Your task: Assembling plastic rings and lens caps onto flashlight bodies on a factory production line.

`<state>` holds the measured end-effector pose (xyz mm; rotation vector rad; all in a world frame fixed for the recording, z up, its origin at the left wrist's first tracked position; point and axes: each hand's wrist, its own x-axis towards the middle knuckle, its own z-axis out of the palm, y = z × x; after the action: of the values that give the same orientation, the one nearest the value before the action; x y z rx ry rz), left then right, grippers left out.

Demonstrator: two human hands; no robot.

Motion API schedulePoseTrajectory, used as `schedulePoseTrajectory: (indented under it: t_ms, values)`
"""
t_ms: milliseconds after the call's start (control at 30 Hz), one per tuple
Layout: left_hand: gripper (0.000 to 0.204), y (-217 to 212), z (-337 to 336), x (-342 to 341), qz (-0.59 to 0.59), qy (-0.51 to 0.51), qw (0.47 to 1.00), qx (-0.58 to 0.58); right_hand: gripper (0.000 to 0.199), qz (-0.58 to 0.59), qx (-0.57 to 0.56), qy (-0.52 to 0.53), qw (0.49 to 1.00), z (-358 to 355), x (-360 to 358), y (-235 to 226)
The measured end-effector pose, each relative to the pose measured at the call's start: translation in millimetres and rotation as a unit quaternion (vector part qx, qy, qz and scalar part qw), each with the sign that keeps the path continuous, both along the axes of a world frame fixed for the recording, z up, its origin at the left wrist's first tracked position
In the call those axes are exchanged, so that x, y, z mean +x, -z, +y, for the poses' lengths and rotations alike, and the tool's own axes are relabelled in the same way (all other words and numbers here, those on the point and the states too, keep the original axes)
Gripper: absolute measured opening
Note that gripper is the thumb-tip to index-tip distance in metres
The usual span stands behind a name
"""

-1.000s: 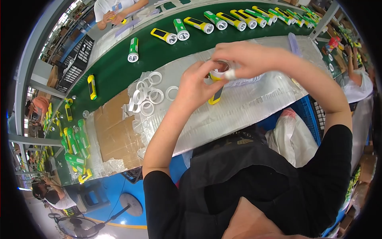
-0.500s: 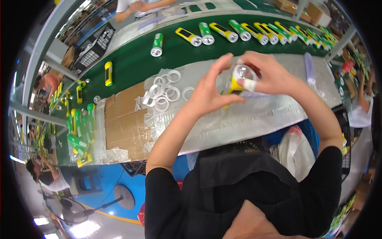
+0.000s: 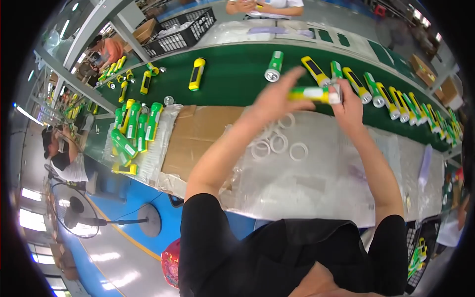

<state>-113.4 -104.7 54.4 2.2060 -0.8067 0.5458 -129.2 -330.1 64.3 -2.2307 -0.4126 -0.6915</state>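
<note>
Head view: both hands are raised over the workbench and share one yellow-and-green flashlight, held level and crosswise, just nearer than the green conveyor belt. The left hand is closed around the green tail end; the right hand pinches the head end, where a pale cap or ring seems to sit (motion blur hides the detail). To do this step well, I judge that the body should be kept steady in the left hand while the right does the fine work at the head, square to the flashlight's axis, so the part seats evenly and does not cock. The white rings lie just below the hands on the clear plastic sheet, within easy reach. Finished flashlights lie in a row on the belt to the far right; a stack of green ones sits at the left.

Against the frame half a second earlier, the flashlight has swung from pointing end-on at the camera to lying sideways, and the hands have moved farther, toward the belt. The camera has also tilted, showing more of the left bench.
</note>
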Motion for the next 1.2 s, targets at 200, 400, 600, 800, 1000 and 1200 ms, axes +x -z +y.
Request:
schedulePoseTrajectory:
  t_ms: [200,400,600,800,1000,1200]
  values:
    - [0.082,64.9,202.3,119.7,0.026,-0.520,0.824,0.226,0.046,-0.047,-0.113,0.173,0.977,21.8,131.3,69.2]
    - [0.068,102.2,271.0,131.3,0.206,-0.549,0.776,0.234,0.043,-0.040,-0.283,0.152,0.946,50.0,133.7,86.2]
    - [0.057,83.5,166.9,75.2,0.122,-0.301,0.936,-0.135,0.034,-0.049,-0.071,-0.011,0.996,48.5,94.0,68.5]
    - [0.063,41.1,2.7,-80.0,0.248,0.003,0.934,-0.256,0.057,0.313,0.373,-0.132,0.863,42.8,-2.1,30.9]
    - [0.075,44.4,-60.8,-126.1,0.254,0.084,0.948,-0.170,0.050,0.326,0.511,-0.172,0.776,-33.3,-130.8,33.8]
    - [0.056,29.0,-129.1,-123.6,0.301,0.303,0.872,-0.241,0.069,0.424,0.510,-0.318,0.677,-73.7,-209.9,41.6]
